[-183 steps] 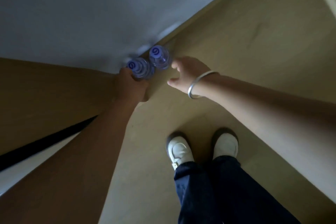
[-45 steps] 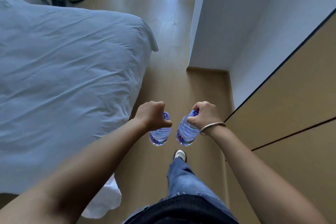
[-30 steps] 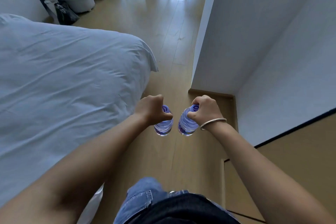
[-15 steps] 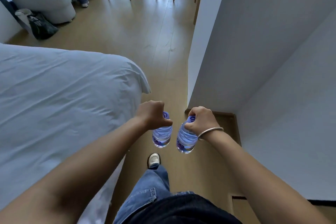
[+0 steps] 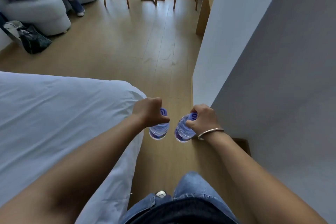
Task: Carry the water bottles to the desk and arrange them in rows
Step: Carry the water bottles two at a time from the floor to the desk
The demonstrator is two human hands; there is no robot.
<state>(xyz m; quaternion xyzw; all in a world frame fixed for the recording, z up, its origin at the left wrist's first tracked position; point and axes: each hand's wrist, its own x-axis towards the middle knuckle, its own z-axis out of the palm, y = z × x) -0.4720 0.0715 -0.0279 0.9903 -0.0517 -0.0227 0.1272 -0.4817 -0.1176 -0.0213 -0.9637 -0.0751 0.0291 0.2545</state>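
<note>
Head view: the left hand (image 5: 150,112) is curled round the neck of one bottle (image 5: 159,130), and the right hand (image 5: 203,119) is curled round the neck of another bottle (image 5: 183,131). Both bottles hang cap-up over the floor (image 5: 127,45), close together but apart, between the bed (image 5: 54,114) corner and the wall (image 5: 205,51) corner. A wooden desk (image 5: 204,7) edge shows past the wall, far ahead.

Risks, as I judge them: gripped only at the necks, the bottles may swing and knock together, or slip free. The right bottle could also clip the wall corner in this narrow gap.
</note>
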